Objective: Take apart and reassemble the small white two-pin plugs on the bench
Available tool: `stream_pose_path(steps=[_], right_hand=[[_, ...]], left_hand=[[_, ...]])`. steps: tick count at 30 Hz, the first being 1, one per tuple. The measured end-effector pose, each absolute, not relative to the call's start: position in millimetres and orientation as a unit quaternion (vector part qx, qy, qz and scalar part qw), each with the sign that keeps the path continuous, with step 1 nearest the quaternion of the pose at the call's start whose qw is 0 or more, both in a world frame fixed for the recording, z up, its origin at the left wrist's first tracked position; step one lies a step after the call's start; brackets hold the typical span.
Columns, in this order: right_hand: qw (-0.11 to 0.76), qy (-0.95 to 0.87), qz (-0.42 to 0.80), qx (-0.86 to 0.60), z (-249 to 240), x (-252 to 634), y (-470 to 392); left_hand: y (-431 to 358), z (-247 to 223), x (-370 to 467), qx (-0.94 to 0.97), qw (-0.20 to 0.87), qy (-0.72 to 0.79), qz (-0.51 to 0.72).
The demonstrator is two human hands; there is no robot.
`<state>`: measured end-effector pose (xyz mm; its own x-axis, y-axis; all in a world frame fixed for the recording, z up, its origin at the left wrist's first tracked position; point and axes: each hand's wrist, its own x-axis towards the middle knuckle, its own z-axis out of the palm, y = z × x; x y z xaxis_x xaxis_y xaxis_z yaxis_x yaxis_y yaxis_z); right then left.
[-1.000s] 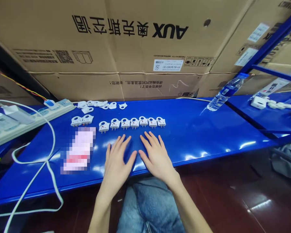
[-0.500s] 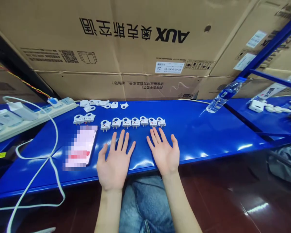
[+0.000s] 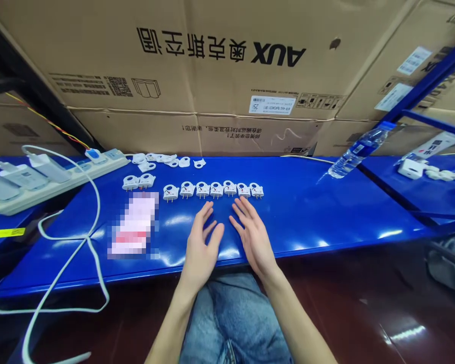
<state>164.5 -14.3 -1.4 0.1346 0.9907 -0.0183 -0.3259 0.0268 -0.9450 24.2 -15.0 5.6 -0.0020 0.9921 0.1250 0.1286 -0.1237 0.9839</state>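
Note:
My left hand (image 3: 202, 247) is held over the front of the blue table (image 3: 307, 212), fingers apart and nothing in it. Opposite it, my right hand (image 3: 253, 235) is also open and bare, its fingers pointing forward. Just beyond the fingertips stands a row of several white two-pin plugs with ring handles, among them a middle plug (image 3: 217, 189) and the leftmost plug (image 3: 170, 192). Two similar plugs (image 3: 138, 181) stand together farther left. Behind them lies a cluster of white ring-shaped pieces (image 3: 161, 160).
A blurred-out phone-like slab (image 3: 134, 225) lies left of my hands. A white power strip (image 3: 60, 184) with chargers and a looped white cable (image 3: 87, 236) takes up the left side. Large cardboard boxes (image 3: 227, 81) wall the back. A water bottle (image 3: 358, 151) leans at the right.
Both hands have turned from palms up to facing each other, and the left has moved right, closer to the other. The view has shifted slightly; the plugs stay in place.

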Motion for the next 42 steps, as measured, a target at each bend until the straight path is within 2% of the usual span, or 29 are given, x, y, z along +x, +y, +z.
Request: stream_pose_path(steps=[2, 4, 7, 10, 14, 23, 25, 29, 32, 36, 42], right_hand=[[0.568, -0.471, 0.483, -0.471, -3, 167, -17], [0.509, -0.578, 0.374, -0.516, -4, 170, -21], [0.402, -0.678, 0.208, -0.579, -6, 173, -27], [0.312, -0.719, 0.131, -0.608, -8, 170, -30], [0.284, -0.724, 0.105, -0.619, -10, 166, -29], [0.396, -0.670, 0.200, -0.595, 15, 216, 6], [0.341, -0.690, 0.159, -0.618, 29, 237, 30], [0.148, -0.743, 0.065, -0.649, 59, 270, 83], [0.058, -0.756, 0.062, -0.649, 71, 282, 111], [0.030, -0.774, 0.100, -0.624, 67, 285, 123], [0.050, -0.776, 0.122, -0.617, 55, 285, 120]], left_hand=[[-14, 2, 20, 0.692, 0.279, 0.525, 0.410], [-14, -3, 14, 0.776, 0.151, 0.530, 0.308], [-16, -10, 7, 0.799, 0.056, 0.554, 0.225], [-17, -14, 6, 0.803, 0.014, 0.561, 0.201], [-17, -14, 9, 0.802, 0.004, 0.562, 0.201], [-17, -12, 10, 0.793, 0.021, 0.568, 0.220], [-17, -11, 10, 0.792, 0.024, 0.569, 0.220], [-17, -11, 10, 0.790, 0.027, 0.570, 0.223], [-17, -11, 10, 0.788, 0.030, 0.572, 0.225], [-17, -12, 10, 0.786, 0.034, 0.573, 0.228], [-17, -12, 11, 0.784, 0.036, 0.576, 0.231]])
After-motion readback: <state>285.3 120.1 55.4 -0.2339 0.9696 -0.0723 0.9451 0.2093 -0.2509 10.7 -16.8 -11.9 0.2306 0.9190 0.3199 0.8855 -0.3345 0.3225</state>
